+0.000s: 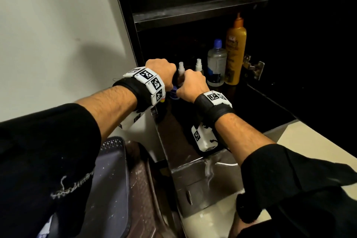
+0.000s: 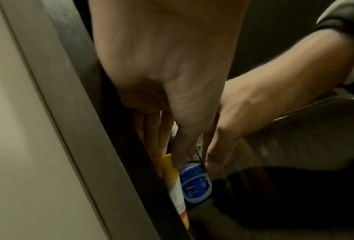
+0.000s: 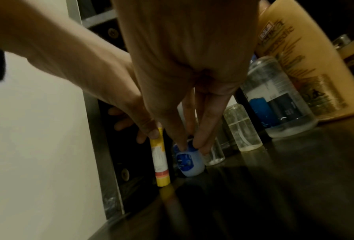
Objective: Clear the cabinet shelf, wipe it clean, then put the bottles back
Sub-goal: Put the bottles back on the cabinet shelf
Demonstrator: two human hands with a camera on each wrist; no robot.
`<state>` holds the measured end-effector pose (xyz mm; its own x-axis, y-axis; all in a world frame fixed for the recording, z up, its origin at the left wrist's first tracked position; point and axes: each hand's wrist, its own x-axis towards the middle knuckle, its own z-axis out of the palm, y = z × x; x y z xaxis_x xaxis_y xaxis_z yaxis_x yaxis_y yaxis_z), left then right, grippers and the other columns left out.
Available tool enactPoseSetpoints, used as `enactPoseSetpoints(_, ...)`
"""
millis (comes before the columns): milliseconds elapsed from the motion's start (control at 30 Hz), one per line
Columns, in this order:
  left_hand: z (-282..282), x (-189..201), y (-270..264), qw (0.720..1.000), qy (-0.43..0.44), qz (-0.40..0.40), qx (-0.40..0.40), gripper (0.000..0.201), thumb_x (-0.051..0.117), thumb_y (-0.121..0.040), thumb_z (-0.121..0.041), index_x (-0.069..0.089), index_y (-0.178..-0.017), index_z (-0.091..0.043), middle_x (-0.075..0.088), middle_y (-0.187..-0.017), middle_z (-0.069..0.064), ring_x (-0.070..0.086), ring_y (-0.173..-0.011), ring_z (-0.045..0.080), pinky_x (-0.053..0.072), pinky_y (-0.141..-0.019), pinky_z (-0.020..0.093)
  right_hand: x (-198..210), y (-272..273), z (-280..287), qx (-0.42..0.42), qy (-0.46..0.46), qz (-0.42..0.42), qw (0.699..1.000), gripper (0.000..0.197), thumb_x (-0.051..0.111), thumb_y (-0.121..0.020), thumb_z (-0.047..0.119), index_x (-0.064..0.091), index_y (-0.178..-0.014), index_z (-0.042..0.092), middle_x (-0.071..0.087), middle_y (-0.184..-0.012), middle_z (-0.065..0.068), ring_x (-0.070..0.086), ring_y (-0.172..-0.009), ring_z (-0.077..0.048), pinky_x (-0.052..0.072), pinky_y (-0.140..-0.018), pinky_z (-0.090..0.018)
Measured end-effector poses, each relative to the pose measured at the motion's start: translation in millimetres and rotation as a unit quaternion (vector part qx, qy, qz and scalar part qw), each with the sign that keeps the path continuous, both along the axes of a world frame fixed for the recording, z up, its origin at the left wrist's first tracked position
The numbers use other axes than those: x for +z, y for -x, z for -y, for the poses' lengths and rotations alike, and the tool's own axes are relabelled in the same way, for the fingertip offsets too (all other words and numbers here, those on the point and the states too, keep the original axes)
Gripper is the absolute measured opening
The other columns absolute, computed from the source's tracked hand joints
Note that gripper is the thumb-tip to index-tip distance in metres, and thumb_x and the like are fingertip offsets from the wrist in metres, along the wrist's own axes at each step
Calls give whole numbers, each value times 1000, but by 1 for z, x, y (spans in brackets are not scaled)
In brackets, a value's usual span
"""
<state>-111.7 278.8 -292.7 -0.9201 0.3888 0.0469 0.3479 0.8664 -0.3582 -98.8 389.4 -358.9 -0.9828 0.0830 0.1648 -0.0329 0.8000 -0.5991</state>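
Observation:
On the dark cabinet shelf (image 1: 251, 98), at its left end, a yellow tube (image 3: 159, 155) stands upright against the side wall. My left hand (image 1: 160, 75) pinches the tube's top between thumb and fingers. Beside it stands a small blue jar (image 3: 190, 162), and my right hand (image 3: 190, 144) grips its lid with thumb and fingertips. The left wrist view shows the same yellow tube (image 2: 172, 178) and blue jar (image 2: 194, 183). Further right stand two small clear spray bottles (image 1: 199, 65), a clear bottle with a blue cap (image 1: 216, 63) and a tall golden bottle (image 1: 235, 52).
An upper shelf (image 1: 193, 11) hangs above the bottles. A metal door hinge (image 1: 255, 67) sits right of the golden bottle. Below the shelf are a steel unit (image 1: 193, 179) and a dark plastic basket (image 1: 114, 160). A white wall (image 1: 58, 35) borders the cabinet on the left.

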Motion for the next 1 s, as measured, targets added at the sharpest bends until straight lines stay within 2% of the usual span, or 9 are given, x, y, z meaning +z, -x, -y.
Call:
enactPoseSetpoints(67,1,1,-2,1000,13,-8,-7,29,68,-85,-28,64,-108,-11,49,-80,4,57,-83,27,42,-68,36,-3,-7,-5,-13,3,-5,1000,46,80,-82,22,72,-127,15,70,-127,-14,63,-124,-36,56,-97,-39)
enactPoseSetpoints(133,1,2,-5,999,27,-12,-15,31,69,-85,-29,64,-110,-11,54,-87,6,64,-95,30,41,-69,36,-7,-14,-10,-23,9,-12,1000,30,81,-79,28,77,-107,20,73,-114,-11,69,-109,-34,58,-85,-37)
enactPoseSetpoints(167,2,2,-7,999,35,-13,-17,32,70,-85,-30,64,-111,-11,58,-91,8,64,-99,31,41,-70,36,-9,-19,-11,-23,13,-13,1000,26,81,-78,29,78,-104,23,74,-111,-10,70,-105,-33,58,-83,-37)
enactPoseSetpoints(267,2,-1,-10,998,63,-27,-16,32,70,-86,-31,64,-111,-12,66,-104,8,65,-101,30,41,-71,36,-11,-33,-18,-15,18,-11,1000,31,80,-76,25,79,-107,25,75,-109,-6,72,-103,-27,62,-87,-39)
enactPoseSetpoints(400,2,-6,-10,994,101,-48,-6,25,65,-90,-32,64,-107,-14,58,-88,5,66,-96,28,39,-71,36,-16,-44,-28,-8,9,-12,1000,32,80,-77,25,79,-109,28,76,-105,-3,72,-101,-22,61,-87,-36)
enactPoseSetpoints(567,0,-6,-10,992,116,-53,5,26,64,-91,-35,63,-107,-15,54,-85,3,65,-95,27,37,-73,35,-20,-53,-36,-3,16,-12,1000,35,79,-79,25,77,-114,28,76,-110,-1,71,-105,-20,60,-90,-36)
enactPoseSetpoints(700,1,-5,-11,991,122,-59,-1,26,63,-91,-35,64,-107,-15,53,-85,3,66,-94,27,36,-73,35,-22,-58,-41,-8,29,-19,999,34,78,-80,24,77,-114,27,76,-106,2,70,-105,-18,58,-89,-32)
enactPoseSetpoints(867,3,-1,-19,993,101,-60,-15,29,65,-88,-38,64,-103,-14,67,-93,6,67,-91,28,37,-75,36,-22,-78,-52,-17,61,-31,998,28,78,-84,24,78,-112,26,75,-94,9,71,-97,-12,59,-89,-31)
enactPoseSetpoints(1000,4,8,-41,996,22,-81,-40,19,66,-83,-31,59,-84,-13,62,-80,10,66,-87,32,40,-76,38,-24,-108,-72,-43,91,-42,994,25,78,-85,34,78,-110,30,77,-89,13,71,-93,-4,59,-88,-28)
